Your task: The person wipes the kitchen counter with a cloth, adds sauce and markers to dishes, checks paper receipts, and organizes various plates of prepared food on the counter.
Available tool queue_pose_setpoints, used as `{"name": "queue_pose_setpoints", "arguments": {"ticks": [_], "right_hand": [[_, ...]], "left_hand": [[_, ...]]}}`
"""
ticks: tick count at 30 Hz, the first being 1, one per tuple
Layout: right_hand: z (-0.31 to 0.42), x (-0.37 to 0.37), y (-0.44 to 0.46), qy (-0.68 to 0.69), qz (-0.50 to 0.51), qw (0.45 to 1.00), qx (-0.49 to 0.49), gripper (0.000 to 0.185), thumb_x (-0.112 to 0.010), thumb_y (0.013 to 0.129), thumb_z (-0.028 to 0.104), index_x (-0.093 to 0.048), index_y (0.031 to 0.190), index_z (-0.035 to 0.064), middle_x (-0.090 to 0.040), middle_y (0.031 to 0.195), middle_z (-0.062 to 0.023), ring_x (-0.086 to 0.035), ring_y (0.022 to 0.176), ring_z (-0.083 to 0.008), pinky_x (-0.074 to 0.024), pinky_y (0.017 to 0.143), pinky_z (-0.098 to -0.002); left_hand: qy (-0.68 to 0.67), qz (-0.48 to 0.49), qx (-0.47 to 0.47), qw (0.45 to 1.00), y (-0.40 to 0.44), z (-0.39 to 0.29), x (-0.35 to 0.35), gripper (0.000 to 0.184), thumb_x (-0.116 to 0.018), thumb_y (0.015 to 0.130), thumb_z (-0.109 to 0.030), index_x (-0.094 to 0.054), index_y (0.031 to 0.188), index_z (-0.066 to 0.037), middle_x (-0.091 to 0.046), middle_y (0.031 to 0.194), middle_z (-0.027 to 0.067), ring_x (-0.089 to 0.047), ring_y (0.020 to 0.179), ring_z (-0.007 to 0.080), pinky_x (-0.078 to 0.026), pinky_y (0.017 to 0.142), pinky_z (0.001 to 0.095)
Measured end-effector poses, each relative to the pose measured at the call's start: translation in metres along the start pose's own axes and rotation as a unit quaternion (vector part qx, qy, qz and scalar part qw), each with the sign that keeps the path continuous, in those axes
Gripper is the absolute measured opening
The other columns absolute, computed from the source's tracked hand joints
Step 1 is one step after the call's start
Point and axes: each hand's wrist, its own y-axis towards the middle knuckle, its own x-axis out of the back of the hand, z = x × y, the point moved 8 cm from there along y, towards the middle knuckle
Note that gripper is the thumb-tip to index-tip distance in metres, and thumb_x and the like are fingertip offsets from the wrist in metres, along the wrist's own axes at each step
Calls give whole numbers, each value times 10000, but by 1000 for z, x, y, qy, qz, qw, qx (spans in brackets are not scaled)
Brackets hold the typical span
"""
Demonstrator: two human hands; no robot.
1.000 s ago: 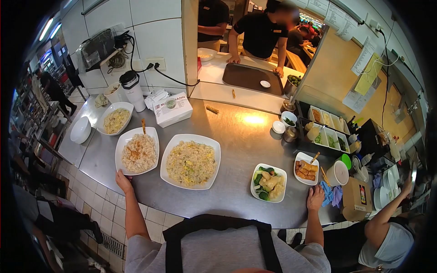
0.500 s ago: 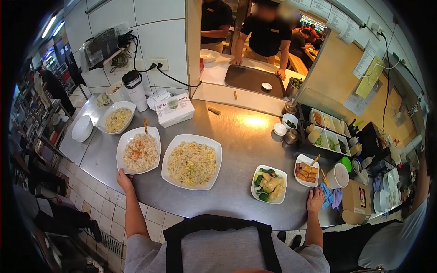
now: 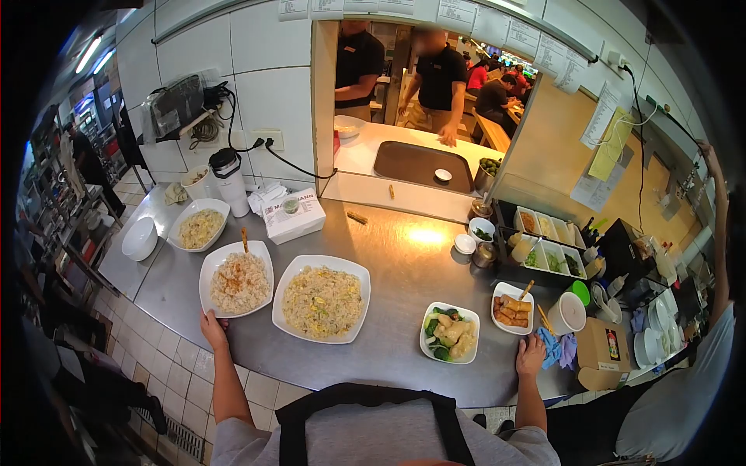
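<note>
At the left, my left hand [image 3: 214,330] has its fingers at the near rim of a white square bowl of fried rice [image 3: 237,283], which has brownish flakes on top and a rolled stick at its far edge. A larger bowl of egg fried rice [image 3: 322,303] stands just right of it. My right hand [image 3: 531,355] rests on the counter's near edge with nothing visible in it. Its fingers lie beside a blue cloth [image 3: 550,348], below a dish of fried rolls [image 3: 512,309]. Left of that hand sits a bowl of greens and pale pieces in sauce [image 3: 450,334].
Behind the steel counter [image 3: 388,268], a brown tray [image 3: 420,165] with a small white dish lies at the serving window. A white box [image 3: 294,216] and a tumbler [image 3: 230,185] stand back left. Condiment containers [image 3: 553,256] line the right. Co-workers stand beyond the window and at far right.
My view has tilted up a little. Beyond the window, a co-worker has drawn back from the tray, with one hand near its far edge. Both my hands stay in about the same places.
</note>
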Motion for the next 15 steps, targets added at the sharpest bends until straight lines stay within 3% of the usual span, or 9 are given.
{"name": "queue_pose_setpoints", "arguments": {"ticks": [15], "right_hand": [[4, 4, 0, 10, 5, 1000, 2, 366, -556, 863, 278, -546, 1162, 67, -505, 1263, -131, -441, 1174, -331, -328, 977, -469]], "left_hand": [[4, -15, 1, 1000, 7, 8, 0, 299, -451, 900, -276, -583, 857, -12, -558, 562, 56, -504, 425, 133, -381, 412, 261]]}}
